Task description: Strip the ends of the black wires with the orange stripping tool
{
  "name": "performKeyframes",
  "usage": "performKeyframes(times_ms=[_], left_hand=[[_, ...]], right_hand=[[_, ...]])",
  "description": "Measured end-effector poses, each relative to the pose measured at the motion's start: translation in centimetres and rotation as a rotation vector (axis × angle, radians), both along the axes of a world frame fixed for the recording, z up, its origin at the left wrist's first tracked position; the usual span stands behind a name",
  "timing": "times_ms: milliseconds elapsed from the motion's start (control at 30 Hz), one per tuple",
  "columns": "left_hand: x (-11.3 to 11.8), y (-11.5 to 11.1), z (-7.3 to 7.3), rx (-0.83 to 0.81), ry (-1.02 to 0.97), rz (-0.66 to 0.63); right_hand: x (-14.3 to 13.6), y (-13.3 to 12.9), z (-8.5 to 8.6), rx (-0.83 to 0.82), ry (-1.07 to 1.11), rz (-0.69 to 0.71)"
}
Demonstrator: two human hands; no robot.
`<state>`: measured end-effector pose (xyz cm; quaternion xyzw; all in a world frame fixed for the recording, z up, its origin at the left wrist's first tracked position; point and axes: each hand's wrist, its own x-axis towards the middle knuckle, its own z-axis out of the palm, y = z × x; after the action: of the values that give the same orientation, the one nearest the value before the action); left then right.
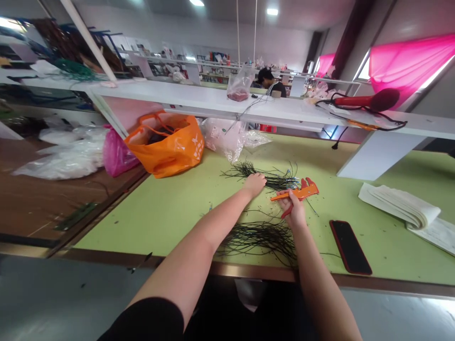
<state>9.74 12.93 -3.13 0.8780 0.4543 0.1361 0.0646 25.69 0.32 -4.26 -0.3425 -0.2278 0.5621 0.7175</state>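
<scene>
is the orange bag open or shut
Open: the orange bag's mouth gapes, its rim spread apart below the raised handles, and something dark shows inside, though I cannot tell what.

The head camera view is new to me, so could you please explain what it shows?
There is no machine here, just a person's two bare hands. This single picture comes from a camera worn on the person's head, looking forward and down. The left hand is on the farther bundle of black wires. The right hand holds an orange and red hand tool. On the green tabletop also lie a nearer bundle of black wires, a phone and papers, with an orange bag farther back.
</scene>
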Motion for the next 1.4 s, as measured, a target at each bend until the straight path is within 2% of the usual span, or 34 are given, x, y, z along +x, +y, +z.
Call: performKeyframes(times_ms=[133,300,433,567,700,800,900,1033,1167,1233,1400], left_hand=[[-0.1,1.4,-1.0,0.035,0.067,-0.075],[-0.9,2.4,-0.4,0.101,0.032,-0.1],[-0.9,2.9,1.0,0.136,-0.046,-0.055],[-1.4,1.9,3.3,0.221,-0.19,0.037],[-3.1,-0.4,5.1,0.317,-0.522,0.095],[-4.1,-1.8,5.1,0.171,-0.774,0.156],[-3.9,-2.3,4.6,-0.016,-0.847,0.177],[-2.6,-2.0,4.6,-0.075,-0.929,0.128],[-1.7,-2.6,5.5,-0.163,-1.087,0.128],[-2.1,-3.6,6.0,-0.225,-1.252,0.136],[-4.1,-7.8,6.9,-0.466,-2.122,0.159]], right_hand=[[-0.2,-0.2,-0.2,0.009,-0.019,-0.017],[-0.3,0.2,-0.4,0.013,-0.032,-0.004],[-0.2,0.4,-0.8,0.019,-0.06,-0.013],[0.2,0.3,-0.9,0.03,-0.085,-0.036],[0.1,0.1,-0.8,0.046,-0.077,-0.023],[-0.5,0.0,-0.7,0.072,-0.116,-0.008],[-1.3,0.1,-0.8,0.082,-0.163,-0.018],[-1.5,0.2,-0.9,0.045,-0.172,-0.023],[-1.0,-0.2,-0.6,0.042,-0.099,-0.021],[-1.1,-0.6,-0.3,0.06,-0.082,0.014],[-3.0,-2.4,0.8,0.087,-0.133,0.261]])
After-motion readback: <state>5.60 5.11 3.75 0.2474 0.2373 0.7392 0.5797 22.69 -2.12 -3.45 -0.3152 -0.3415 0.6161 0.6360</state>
